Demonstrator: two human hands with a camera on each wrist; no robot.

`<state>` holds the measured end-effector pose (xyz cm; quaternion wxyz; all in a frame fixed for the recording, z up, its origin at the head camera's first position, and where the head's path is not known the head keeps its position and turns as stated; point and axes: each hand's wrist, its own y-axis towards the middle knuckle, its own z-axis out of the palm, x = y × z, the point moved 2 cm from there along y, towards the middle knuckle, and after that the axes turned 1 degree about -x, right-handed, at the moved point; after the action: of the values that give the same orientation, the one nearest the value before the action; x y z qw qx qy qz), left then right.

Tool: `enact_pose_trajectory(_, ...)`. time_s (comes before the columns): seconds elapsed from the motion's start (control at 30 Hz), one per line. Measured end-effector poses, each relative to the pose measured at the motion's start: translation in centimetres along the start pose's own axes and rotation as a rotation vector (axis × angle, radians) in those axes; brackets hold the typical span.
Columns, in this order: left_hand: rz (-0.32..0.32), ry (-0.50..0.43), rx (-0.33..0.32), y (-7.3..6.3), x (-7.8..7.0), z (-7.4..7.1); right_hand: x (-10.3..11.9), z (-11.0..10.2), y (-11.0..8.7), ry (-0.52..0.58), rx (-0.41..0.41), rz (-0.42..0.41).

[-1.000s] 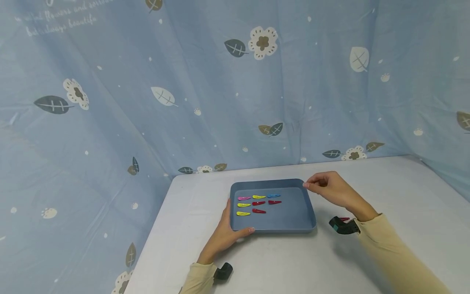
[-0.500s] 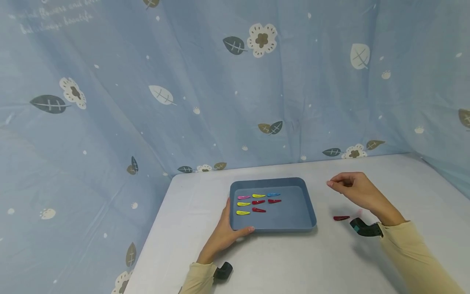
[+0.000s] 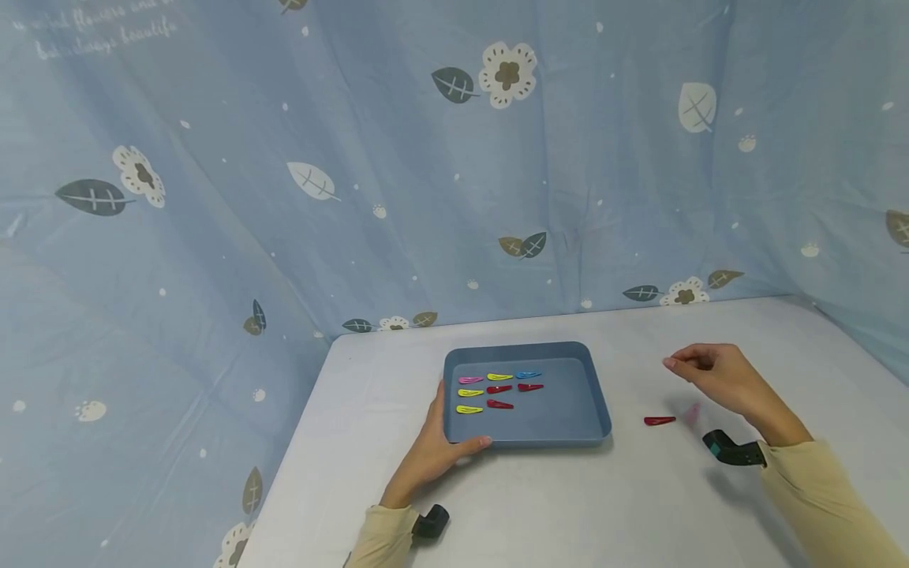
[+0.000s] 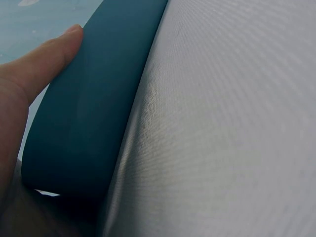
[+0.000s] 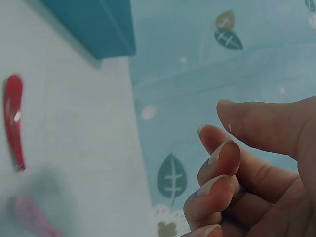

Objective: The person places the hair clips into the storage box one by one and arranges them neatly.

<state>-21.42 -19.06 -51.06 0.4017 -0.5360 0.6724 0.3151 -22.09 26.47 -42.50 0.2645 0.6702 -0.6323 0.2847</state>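
Observation:
A blue-grey tray (image 3: 561, 422) lies on the table, with several snap hair clips in short rows at its left side: yellow, red, a pink and a blue one. My left hand (image 3: 431, 447) holds the tray's near left corner, thumb on the front rim, fingers along the left wall. My right hand (image 3: 724, 379) hovers above the table right of the tray, fingers loosely bent and thumb apart from the index finger (image 5: 212, 136), holding nothing. Below it lie a red hair clip (image 3: 660, 420) and a paler pink one (image 5: 32, 217), which looks blurred.
The table (image 3: 540, 505) wears a white cloth. Behind it and at the left hangs a blue curtain (image 3: 398, 142) printed with leaves and flowers. Both wrists carry a small black camera (image 3: 731, 450).
My right hand has moved right and slightly down, away from the tray's far right corner, uncovering the red and pink clips on the table. My left hand and the tray stay put.

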Motion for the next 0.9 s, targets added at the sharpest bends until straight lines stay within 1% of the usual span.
enact_pose_trajectory(0.2, -0.016, -0.004, 0.003, 0.0, 0.0, 0.1, -2.1, 0.3, 0.0, -0.021, -0.003, 0.034)
enact_pose_trajectory(0.37, -0.023, 0.000, -0.001, 0.0, 0.0, 0.0, -3.2, 0.4, 0.2, -0.039, -0.025, 0.052)
enact_pose_trajectory(0.5, -0.025, -0.004, -0.003, 0.0, -0.1, 0.0, -4.1, 0.3, 0.3, -0.063, -0.021, 0.089)
enact_pose_trajectory(0.67, -0.006, -0.008, 0.008, 0.2, -0.1, 0.0, -5.8, 0.3, 0.3, -0.089, 0.009, 0.157)
enact_pose_trajectory(0.9, -0.018, -0.007, 0.007, 0.2, 0.0, 0.0, -6.7, 0.4, 0.4, -0.091, 0.050, 0.180)
